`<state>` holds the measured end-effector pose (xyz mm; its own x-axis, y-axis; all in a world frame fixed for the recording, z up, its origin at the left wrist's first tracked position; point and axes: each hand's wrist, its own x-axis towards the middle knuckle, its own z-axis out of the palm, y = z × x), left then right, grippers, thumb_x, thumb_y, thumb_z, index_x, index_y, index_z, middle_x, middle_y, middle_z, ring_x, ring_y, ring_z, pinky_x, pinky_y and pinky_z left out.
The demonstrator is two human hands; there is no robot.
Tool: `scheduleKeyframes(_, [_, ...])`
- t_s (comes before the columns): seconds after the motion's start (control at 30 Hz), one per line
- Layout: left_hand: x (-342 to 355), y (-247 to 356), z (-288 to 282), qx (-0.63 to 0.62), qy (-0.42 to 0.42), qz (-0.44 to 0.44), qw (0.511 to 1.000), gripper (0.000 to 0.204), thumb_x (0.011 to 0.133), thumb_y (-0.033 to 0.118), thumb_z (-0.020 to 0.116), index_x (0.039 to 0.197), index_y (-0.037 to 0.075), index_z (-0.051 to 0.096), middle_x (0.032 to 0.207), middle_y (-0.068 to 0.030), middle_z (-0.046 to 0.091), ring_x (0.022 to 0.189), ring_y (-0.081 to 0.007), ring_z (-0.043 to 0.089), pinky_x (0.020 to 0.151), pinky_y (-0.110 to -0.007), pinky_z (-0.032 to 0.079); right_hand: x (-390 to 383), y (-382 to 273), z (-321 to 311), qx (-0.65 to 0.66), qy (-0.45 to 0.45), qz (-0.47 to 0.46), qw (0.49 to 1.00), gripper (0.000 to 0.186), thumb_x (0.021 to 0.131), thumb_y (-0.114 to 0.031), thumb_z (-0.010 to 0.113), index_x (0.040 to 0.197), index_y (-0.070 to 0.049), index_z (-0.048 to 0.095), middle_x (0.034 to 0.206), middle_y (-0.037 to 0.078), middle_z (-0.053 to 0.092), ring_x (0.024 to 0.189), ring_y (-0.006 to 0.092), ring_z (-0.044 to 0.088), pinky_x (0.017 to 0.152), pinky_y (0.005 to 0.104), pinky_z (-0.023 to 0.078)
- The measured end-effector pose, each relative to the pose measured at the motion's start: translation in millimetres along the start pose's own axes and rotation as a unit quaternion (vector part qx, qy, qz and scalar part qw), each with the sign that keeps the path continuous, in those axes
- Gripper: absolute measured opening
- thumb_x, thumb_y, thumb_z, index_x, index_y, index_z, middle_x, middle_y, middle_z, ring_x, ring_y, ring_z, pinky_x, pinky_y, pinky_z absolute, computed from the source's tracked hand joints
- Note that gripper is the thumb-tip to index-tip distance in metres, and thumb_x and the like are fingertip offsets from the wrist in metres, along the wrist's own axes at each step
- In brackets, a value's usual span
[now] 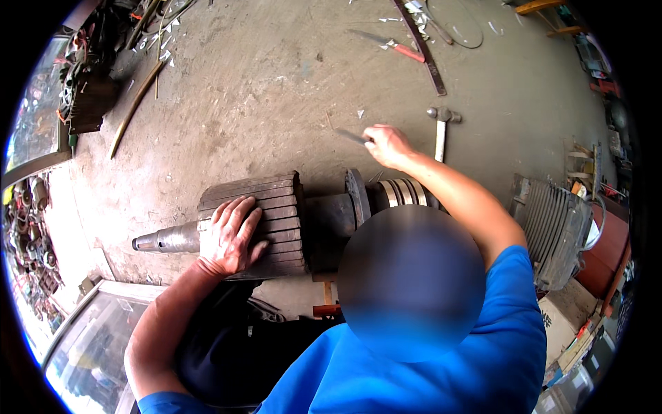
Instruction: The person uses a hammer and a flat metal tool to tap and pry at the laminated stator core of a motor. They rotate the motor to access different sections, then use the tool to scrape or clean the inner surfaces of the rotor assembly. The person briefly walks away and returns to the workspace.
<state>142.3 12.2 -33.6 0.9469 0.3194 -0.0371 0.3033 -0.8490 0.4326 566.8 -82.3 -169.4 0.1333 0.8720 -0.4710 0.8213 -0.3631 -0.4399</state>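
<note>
A motor rotor (279,224) lies crosswise in front of me, its slotted dark core at the left of the middle. Its tapered shaft end (165,238) points left; to the right are a dark disc (357,196) and brass-coloured slip rings (396,193). My left hand (231,234) rests on top of the core with its fingers spread. Beyond the slip rings, my right hand (388,146) is closed around a thin grey blade (350,136) that points left, held clear of the rotor. Its handle is hidden in my fist, and the blade is slightly blurred.
A ball-peen hammer (441,131) lies right of my right hand. Farther off are a red-handled knife (400,48) and a dark flat bar (424,52). A wooden stick (136,110) lies at left. A finned motor housing (548,231) stands at right, a glass-fronted case (96,345) at lower left.
</note>
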Motion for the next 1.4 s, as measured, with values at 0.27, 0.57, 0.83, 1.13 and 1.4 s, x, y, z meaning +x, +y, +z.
scheduleKeyframes(0.27, [3.9,0.1,0.1,-0.012,-0.016,-0.006,1.000,0.071,0.073,0.043,0.080,0.129,0.000,0.067,0.137,-0.0238,0.063,0.125,-0.0424,0.062,0.110,-0.057,0.046,78.5,7.3,36.2,0.086,0.061,0.253,0.962,0.019,0.096,-0.018,0.063,0.106,-0.002,0.065,0.107,0.020,0.074,0.097,0.0394,0.073,0.085,0.0486,0.059])
scheduleKeyframes(0.57, [34.3,-30.2,-7.6,-0.033,-0.036,-0.021,0.999,0.068,0.083,0.044,0.074,0.131,-0.003,0.062,0.138,-0.0250,0.061,0.126,-0.0442,0.060,0.109,-0.055,0.047,7.6,30.9,1.4,0.210,0.270,0.125,0.931,0.019,0.094,-0.018,0.073,0.101,-0.002,0.067,0.084,0.015,0.073,0.076,0.0253,0.070,0.073,0.0404,0.055])
scheduleKeyframes(0.83, [76.3,-91.4,-9.4,0.015,-0.001,-0.039,0.999,0.051,0.094,0.048,0.070,0.118,0.004,0.069,0.132,-0.0187,0.063,0.124,-0.0356,0.061,0.105,-0.048,0.050,-45.4,-7.3,-69.4,0.321,0.351,0.031,0.879,0.009,0.099,-0.004,0.070,0.103,0.002,0.064,0.088,0.003,0.068,0.077,0.0077,0.060,0.070,0.0270,0.051])
scheduleKeyframes(1.13, [62.9,-56.9,-64.6,0.103,-0.075,-0.095,0.987,0.056,0.095,0.041,0.072,0.135,0.002,0.062,0.141,-0.0178,0.060,0.129,-0.0356,0.059,0.110,-0.046,0.049,-169.9,-63.6,-153.9,0.176,0.421,-0.020,0.889,0.009,0.101,-0.007,0.069,0.104,0.001,0.064,0.080,-0.001,0.063,0.070,0.0042,0.053,0.064,0.0236,0.046])
scheduleKeyframes(1.4, [-7.8,-23.3,-54.8,0.126,-0.058,-0.087,0.986,0.089,0.084,0.040,0.084,0.151,-0.006,0.048,0.163,-0.0239,0.040,0.151,-0.0370,0.040,0.125,-0.045,0.035,-293.2,-66.9,-167.9,0.100,0.492,-0.063,0.862,0.015,0.101,-0.008,0.071,0.110,0.002,0.064,0.083,-0.002,0.061,0.072,0.0052,0.051,0.065,0.0237,0.046])
